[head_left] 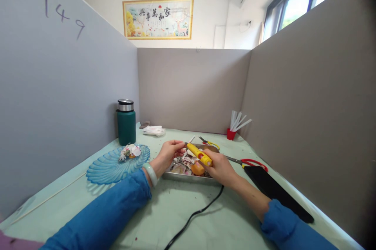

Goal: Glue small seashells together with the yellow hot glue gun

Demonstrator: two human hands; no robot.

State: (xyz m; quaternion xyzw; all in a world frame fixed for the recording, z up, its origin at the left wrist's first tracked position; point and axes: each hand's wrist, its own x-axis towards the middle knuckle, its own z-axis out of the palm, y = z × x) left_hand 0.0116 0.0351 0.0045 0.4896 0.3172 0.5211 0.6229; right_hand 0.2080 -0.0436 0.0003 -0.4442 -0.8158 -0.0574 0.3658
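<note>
My right hand (219,168) is closed around a yellow glue gun (198,154), its nozzle pointing up and left over a metal tray (188,178) of seashells. A black cord (194,214) runs from the gun toward me. My left hand (169,153) hovers over the tray's left side with fingers pinched together close to the gun's tip; what they pinch is too small to make out. Both arms wear blue sleeves, and a pale bangle sits on the left wrist.
A blue shell-shaped glass plate (108,168) with a few shells lies at left, a green flask (126,123) behind it. Red-handled scissors (249,162), a black case (273,191), a red cup of glue sticks (231,133) and yellow-handled pliers (210,142) sit right. Partition walls surround the table.
</note>
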